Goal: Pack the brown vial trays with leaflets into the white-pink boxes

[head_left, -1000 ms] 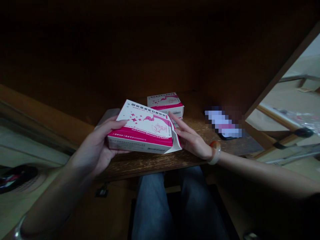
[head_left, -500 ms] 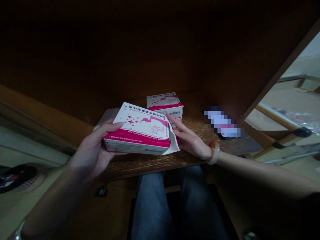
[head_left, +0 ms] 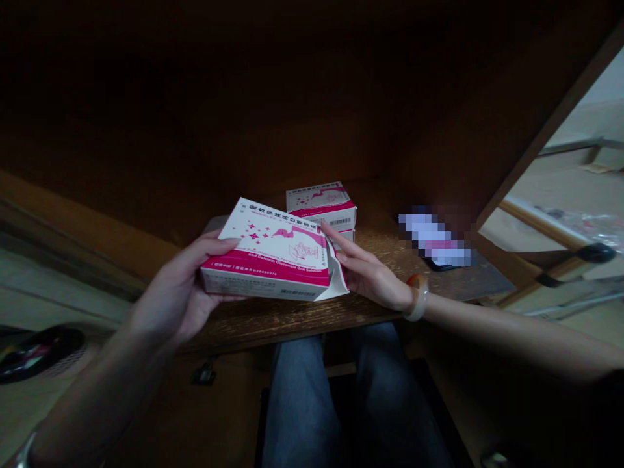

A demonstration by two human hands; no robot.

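A white and magenta medicine box (head_left: 273, 250) is held up in front of me, tilted, with its right end flap open. My left hand (head_left: 182, 286) grips its left end, thumb on top and fingers underneath. At the open end, my right hand (head_left: 373, 276) has its fingers against the flap and the box's right edge; some of its fingers are hidden behind the flap. Just behind, two more boxes of the same kind, the upper one (head_left: 324, 201) resting on the lower, stand on the wooden shelf (head_left: 390, 250).
To the right lies a phone (head_left: 448, 265), its screen blurred out. Partly behind my left hand is a greyish flat object (head_left: 214, 223). Dark wooden walls enclose the shelf. Down on the left stands a mesh bin (head_left: 63, 354). My legs (head_left: 299, 396) are under the shelf's front edge.
The view has shifted slightly. Both hands keep their hold on the box, which has barely moved.
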